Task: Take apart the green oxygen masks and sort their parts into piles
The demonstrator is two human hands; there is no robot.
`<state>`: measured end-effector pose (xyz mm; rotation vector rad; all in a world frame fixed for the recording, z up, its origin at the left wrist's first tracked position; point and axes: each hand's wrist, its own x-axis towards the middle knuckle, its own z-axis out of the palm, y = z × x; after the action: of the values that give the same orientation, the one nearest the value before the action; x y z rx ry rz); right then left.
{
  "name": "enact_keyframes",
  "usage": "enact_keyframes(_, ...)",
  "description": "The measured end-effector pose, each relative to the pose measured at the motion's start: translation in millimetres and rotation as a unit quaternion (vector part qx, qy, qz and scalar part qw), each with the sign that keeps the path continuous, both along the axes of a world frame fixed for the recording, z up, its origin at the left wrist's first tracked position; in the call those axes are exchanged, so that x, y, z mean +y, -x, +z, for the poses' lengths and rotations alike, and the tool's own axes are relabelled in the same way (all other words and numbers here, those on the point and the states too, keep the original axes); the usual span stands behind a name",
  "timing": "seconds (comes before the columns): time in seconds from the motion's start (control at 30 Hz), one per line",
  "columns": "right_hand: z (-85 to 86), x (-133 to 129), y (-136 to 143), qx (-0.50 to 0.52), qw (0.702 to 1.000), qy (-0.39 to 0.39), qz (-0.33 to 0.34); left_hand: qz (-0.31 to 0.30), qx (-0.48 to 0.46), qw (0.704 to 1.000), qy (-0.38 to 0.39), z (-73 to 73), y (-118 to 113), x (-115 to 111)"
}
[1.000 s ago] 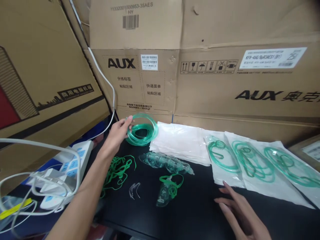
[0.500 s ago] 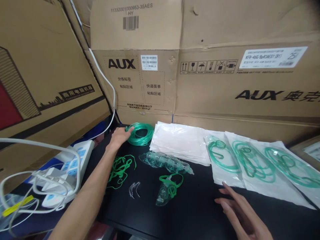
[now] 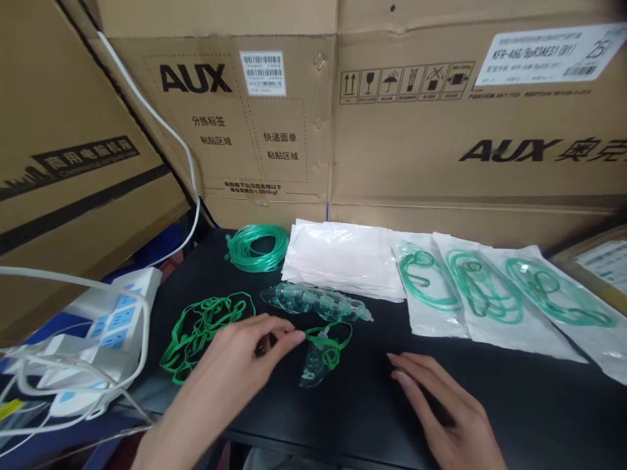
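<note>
Mask (image 3: 316, 367): it lies on the black table (image 3: 353, 424), between the two hands and nearer to the left one; so light a shell could slide away if a finger pushes it instead of taking it.
Strap (image 3: 332, 358): a green loop at the upper side of the mask; as it stands open, it could catch a fingertip and turn the mask over.
Left hand (image 3: 245, 356): thumb and forefinger bend toward each other, tips close, just beside the strap; the contact is seen poorly here, so I cannot tell whether they touch it.
Right hand (image 3: 448, 408): thumb and fingers a little apart, with nothing between them; without its support, the mask might swing when lifted by one side.
Mask row (image 3: 318, 303): just behind the mask; a wide reach could knock it crooked.
Loose straps (image 3: 194, 329): a tangled pile close by the left hand; the wrist could drag a loop along.
Tube coil (image 3: 262, 264): behind the loose straps; pulling one end could spread its turns.
White bags (image 3: 340, 258): a flat pile beside the tube coil; smooth film probably slips when pushed.
Packed bags (image 3: 484, 294): three at the right; a sweeping right arm could shift them.
</note>
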<state>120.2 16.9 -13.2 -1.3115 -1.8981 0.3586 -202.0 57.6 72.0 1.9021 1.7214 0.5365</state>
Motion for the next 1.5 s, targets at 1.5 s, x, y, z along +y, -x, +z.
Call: enact_keyframes(1.5,36.5,13,48,0.282,0.931,0.229,-0.025,-0.025,-0.335,0.941,0.035,-20.2,-56,-12)
